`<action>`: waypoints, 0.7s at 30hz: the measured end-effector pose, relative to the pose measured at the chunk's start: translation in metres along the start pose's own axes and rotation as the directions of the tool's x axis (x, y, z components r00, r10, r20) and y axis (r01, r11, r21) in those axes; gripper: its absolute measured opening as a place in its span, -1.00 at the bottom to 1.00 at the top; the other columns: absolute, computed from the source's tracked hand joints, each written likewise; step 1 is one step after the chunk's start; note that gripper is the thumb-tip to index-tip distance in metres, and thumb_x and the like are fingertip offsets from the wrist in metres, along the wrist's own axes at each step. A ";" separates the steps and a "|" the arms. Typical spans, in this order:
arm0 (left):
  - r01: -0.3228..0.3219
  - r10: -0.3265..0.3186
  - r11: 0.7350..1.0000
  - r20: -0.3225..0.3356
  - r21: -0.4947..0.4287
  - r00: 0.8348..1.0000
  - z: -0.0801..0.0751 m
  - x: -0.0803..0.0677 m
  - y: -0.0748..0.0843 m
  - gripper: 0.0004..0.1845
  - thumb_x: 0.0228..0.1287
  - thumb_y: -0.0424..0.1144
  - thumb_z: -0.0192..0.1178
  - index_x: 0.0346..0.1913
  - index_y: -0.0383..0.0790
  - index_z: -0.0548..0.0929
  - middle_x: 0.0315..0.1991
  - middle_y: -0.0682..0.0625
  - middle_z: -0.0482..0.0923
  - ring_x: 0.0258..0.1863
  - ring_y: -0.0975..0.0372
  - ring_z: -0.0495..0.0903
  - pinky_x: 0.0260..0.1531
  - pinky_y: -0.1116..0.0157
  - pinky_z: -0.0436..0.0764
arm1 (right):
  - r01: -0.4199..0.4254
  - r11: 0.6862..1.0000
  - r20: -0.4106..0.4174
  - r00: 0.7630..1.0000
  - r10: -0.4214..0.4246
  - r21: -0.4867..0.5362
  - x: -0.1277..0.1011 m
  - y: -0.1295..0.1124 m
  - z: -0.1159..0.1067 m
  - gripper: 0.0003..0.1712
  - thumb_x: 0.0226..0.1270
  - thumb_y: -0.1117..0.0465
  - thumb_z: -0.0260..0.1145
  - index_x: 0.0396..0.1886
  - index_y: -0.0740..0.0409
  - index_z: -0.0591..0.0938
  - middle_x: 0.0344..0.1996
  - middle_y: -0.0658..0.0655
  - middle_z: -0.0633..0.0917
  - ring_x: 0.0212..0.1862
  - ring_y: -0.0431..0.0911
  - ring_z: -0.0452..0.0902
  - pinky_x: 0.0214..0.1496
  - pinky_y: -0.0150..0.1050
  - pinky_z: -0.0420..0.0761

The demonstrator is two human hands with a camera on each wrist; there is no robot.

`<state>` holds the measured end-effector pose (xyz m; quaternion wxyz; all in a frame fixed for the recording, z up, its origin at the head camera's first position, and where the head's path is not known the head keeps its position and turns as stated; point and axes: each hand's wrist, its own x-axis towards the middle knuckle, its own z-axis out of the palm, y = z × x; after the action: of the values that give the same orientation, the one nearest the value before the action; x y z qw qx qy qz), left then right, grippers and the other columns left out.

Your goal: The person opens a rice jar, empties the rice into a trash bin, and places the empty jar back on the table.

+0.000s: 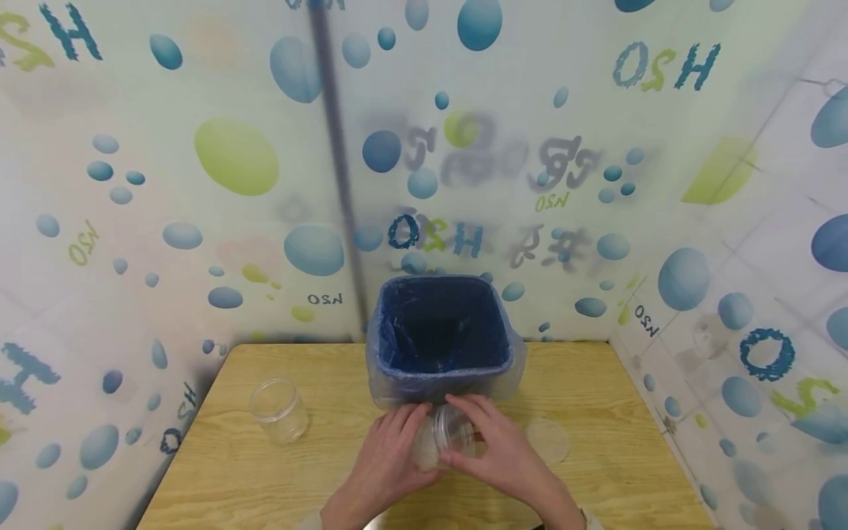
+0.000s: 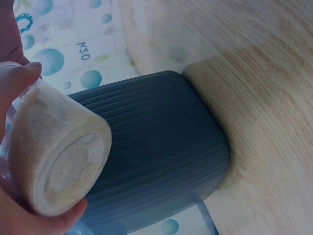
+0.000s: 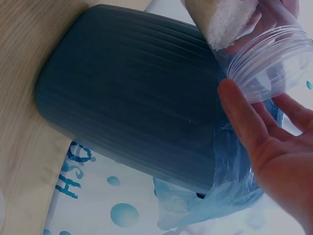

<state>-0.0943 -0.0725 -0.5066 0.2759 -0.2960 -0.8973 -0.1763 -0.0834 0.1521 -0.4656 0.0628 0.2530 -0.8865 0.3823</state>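
Both hands hold a clear plastic jar (image 1: pixel 445 436) on its side, just in front of a dark blue bin (image 1: pixel 439 335) lined with a thin plastic bag. My left hand (image 1: pixel 391 460) grips the jar's base end, where pale grainy stuff (image 2: pixel 54 147) is packed; its fingertips (image 2: pixel 22 78) press on the wall. My right hand (image 1: pixel 493 445) lies round the open, lidless mouth (image 3: pixel 266 61), its thumb (image 3: pixel 234 112) against the threaded neck. In both wrist views the ribbed bin side (image 2: pixel 156 147) (image 3: pixel 127 98) lies right behind the jar.
An empty clear jar (image 1: pixel 278 409) stands on the wooden table (image 1: pixel 596 478) to the left. A round clear lid (image 1: pixel 548 439) lies flat to the right of my hands. Patterned walls close in the table on three sides.
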 end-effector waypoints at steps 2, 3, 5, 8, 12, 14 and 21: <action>-0.011 0.011 1.000 -0.018 -0.005 1.000 0.001 0.000 -0.001 0.04 -0.47 0.23 0.70 0.20 -0.18 0.57 0.01 -0.03 0.61 -0.07 0.11 0.63 -0.16 0.08 0.67 | 0.030 0.999 0.004 1.000 -0.030 -0.025 0.000 0.001 -0.001 -0.16 0.23 -0.24 0.50 0.44 -0.04 0.51 0.27 -0.02 0.56 0.19 -0.06 0.56 0.04 -0.13 0.70; -0.016 0.016 1.000 -0.029 -0.006 0.999 0.001 0.000 -0.001 0.03 -0.45 0.24 0.69 0.19 -0.18 0.58 0.00 -0.02 0.61 -0.08 0.11 0.64 -0.17 0.08 0.67 | 0.044 0.998 0.007 0.999 -0.044 -0.036 -0.001 0.001 -0.002 -0.16 0.23 -0.23 0.51 0.44 -0.05 0.51 0.27 -0.03 0.56 0.20 -0.07 0.55 0.07 -0.11 0.68; -0.027 0.026 1.000 -0.047 -0.012 0.999 0.002 0.001 -0.001 0.01 -0.40 0.27 0.68 0.19 -0.18 0.58 -0.01 -0.02 0.61 -0.08 0.11 0.64 -0.19 0.09 0.67 | 0.070 0.996 0.014 0.997 -0.070 -0.048 -0.001 0.002 -0.003 -0.15 0.22 -0.21 0.53 0.45 -0.05 0.50 0.29 -0.04 0.55 0.22 -0.08 0.54 0.12 -0.08 0.65; -0.035 0.034 0.999 -0.051 -0.026 0.998 0.003 0.000 -0.002 0.01 -0.39 0.29 0.67 0.19 -0.18 0.57 -0.01 -0.01 0.61 -0.07 0.13 0.64 -0.19 0.10 0.67 | 0.105 0.994 0.035 0.994 -0.104 -0.023 -0.002 0.003 -0.005 -0.14 0.21 -0.14 0.56 0.47 -0.05 0.49 0.33 -0.03 0.52 0.26 -0.07 0.52 0.14 -0.07 0.64; -0.034 0.032 0.998 -0.030 -0.051 0.999 0.003 0.000 -0.004 0.06 -0.49 0.24 0.71 0.20 -0.18 0.56 0.01 0.00 0.61 -0.05 0.14 0.63 -0.19 0.11 0.67 | 0.172 0.985 0.067 0.983 -0.171 -0.012 -0.002 0.006 -0.007 -0.14 0.24 -0.12 0.55 0.50 -0.06 0.46 0.40 -0.03 0.47 0.35 -0.05 0.46 0.24 -0.01 0.60; -0.028 0.027 0.997 -0.020 -0.066 0.999 0.002 -0.001 -0.005 0.07 -0.53 0.21 0.72 0.20 -0.18 0.56 0.01 0.00 0.61 -0.04 0.14 0.63 -0.18 0.11 0.66 | 0.200 0.980 0.083 0.977 -0.198 -0.010 -0.002 0.008 -0.007 -0.12 0.25 -0.13 0.54 0.52 -0.07 0.43 0.44 -0.03 0.43 0.39 -0.05 0.42 0.27 0.00 0.58; -0.008 0.007 0.996 -0.006 -0.084 1.000 0.000 0.001 -0.005 0.07 -0.47 0.22 0.70 0.23 -0.17 0.56 0.02 0.01 0.61 -0.02 0.14 0.64 -0.17 0.10 0.67 | 0.099 0.992 0.055 0.993 -0.103 0.077 -0.002 0.006 -0.005 0.07 0.19 -0.14 0.57 0.62 -0.06 0.27 0.43 0.04 0.40 0.31 0.01 0.48 0.09 -0.14 0.69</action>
<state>-0.0977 -0.0756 -0.5066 0.2665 -0.3102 -0.8872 -0.2136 -0.0853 0.1600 -0.4665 0.0467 0.3109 -0.8592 0.4036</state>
